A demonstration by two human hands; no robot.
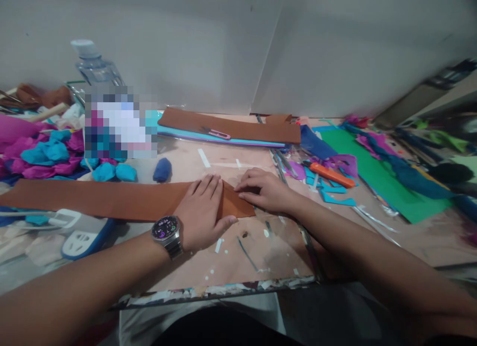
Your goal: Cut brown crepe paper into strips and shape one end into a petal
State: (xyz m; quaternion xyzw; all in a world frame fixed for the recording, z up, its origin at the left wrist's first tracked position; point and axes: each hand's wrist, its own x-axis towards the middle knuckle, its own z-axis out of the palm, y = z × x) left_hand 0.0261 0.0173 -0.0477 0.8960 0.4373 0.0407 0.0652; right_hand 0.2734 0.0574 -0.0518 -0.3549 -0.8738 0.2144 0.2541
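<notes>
A long brown strip (122, 199), of paper or thin foam, lies across the table in front of me. My left hand (203, 207) rests flat on it with the fingers stretched out, pressing near its right part. At that right end a piece slopes up in a crease. My right hand (261, 187) is bent there, thumb and fingers brought together at the strip's edge; the fingertips are partly hidden. Just beyond my left hand sits a small dark blue roll (162, 170). Farther back, a second brown strip (238, 123) bears a pink cutter (219, 134).
Turquoise and magenta crumpled pieces (48, 152), a bottle (95, 68) and a blue-white power strip (87, 237) are at left. To the right lie an orange cutter (331, 174), blue scraps (337, 197) and a green sheet (413, 197). A wall (186, 48) closes off the back.
</notes>
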